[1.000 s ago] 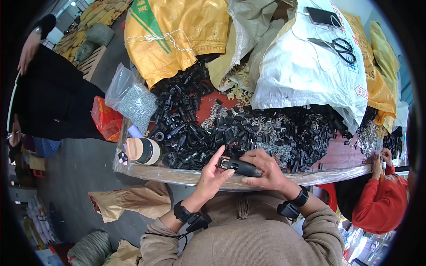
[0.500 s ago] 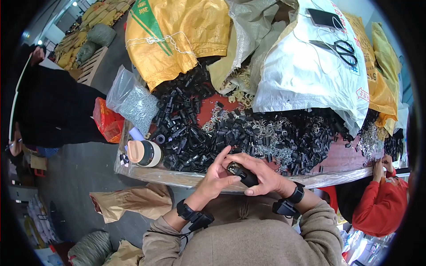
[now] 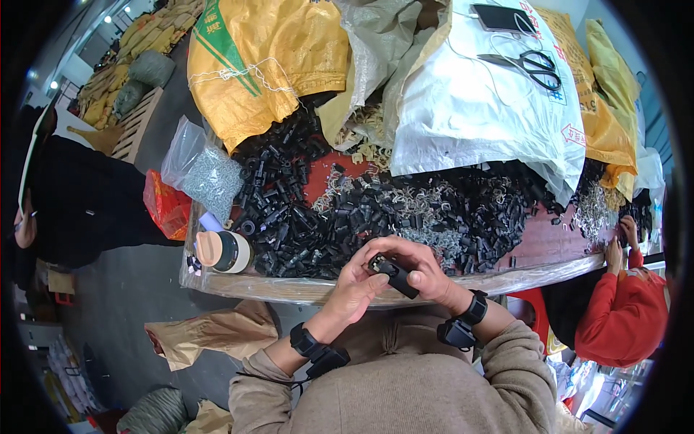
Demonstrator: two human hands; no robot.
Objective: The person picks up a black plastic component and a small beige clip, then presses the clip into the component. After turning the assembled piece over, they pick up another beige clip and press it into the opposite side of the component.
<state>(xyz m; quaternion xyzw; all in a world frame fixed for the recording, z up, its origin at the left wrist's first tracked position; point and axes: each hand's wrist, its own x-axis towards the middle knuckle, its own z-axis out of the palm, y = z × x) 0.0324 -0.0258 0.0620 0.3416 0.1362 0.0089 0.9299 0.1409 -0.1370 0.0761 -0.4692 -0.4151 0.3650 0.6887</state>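
Just off the table's near edge, a small black plastic housing (image 3: 397, 280) is held between my hands, tilted, with pale metal-looking bits showing at its upper left end. My left hand (image 3: 352, 289) closes on that end, its thumb laid along the side. The fingers of my right hand (image 3: 428, 269) curl over the top, and the thumb presses near the lower right end. What the fingertips do behind the housing is hidden. Beyond my hands spreads a heap of black plastic parts (image 3: 289, 231), mixed with curved metal pieces (image 3: 416, 206) and small silvery screw-like pieces (image 3: 434, 241).
A cup with a peach lid (image 3: 210, 248) and a clear bag of small grey pieces (image 3: 210, 181) are at the table's left. Large yellow (image 3: 267, 50) and white (image 3: 484, 116) sacks line the back, scissors (image 3: 531, 65) and a phone (image 3: 502, 19) on the white one. A co-worker in red (image 3: 622, 315) works at right.
The housing has turned in my hands, and more of its length shows. My right thumb has come up onto it, and my left fingers have curled in. The view has shifted slightly.
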